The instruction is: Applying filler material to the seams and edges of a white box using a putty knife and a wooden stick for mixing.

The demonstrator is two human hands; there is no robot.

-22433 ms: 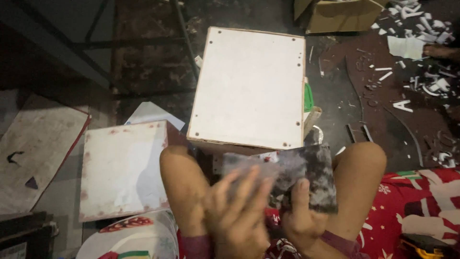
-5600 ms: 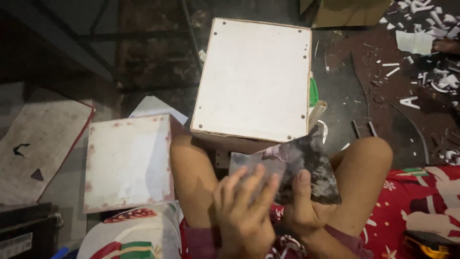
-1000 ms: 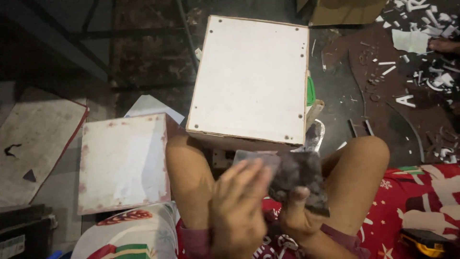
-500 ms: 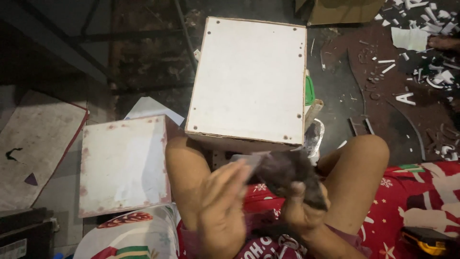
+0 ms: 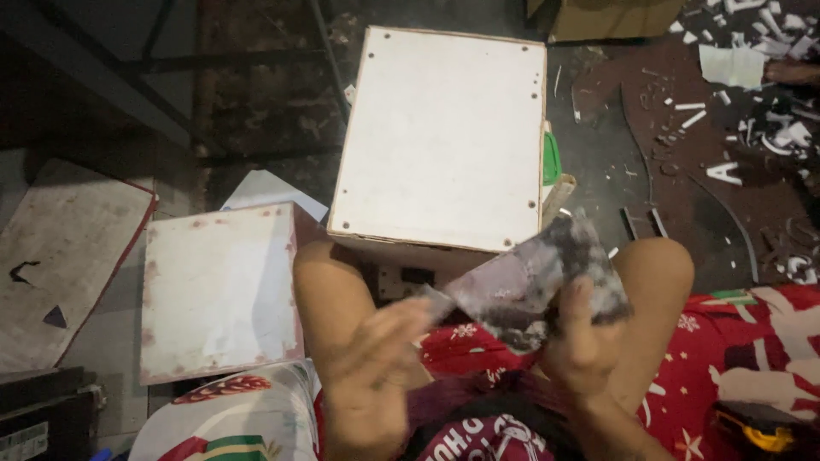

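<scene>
A crumpled, dirty grey plastic sheet [image 5: 538, 273] is held up over my lap between my knees. My right hand [image 5: 576, 341] grips its lower right part with the thumb on top. My left hand [image 5: 376, 350] holds the sheet's left corner with its fingertips; the hand is blurred. Just beyond the sheet stands a large white board box [image 5: 444, 137] with small screw holes along its edges.
A smaller stained white board [image 5: 218, 290] lies at the left, with another grey board [image 5: 60, 248] further left. White scraps [image 5: 752, 77] litter the dark floor at the top right. A red patterned cloth [image 5: 752, 358] lies under my right leg. A cardboard box [image 5: 615, 17] sits at the top.
The sheet was bunched up half a second ago and is now spread wider. My left hand has moved left and lower, pulling its corner out.
</scene>
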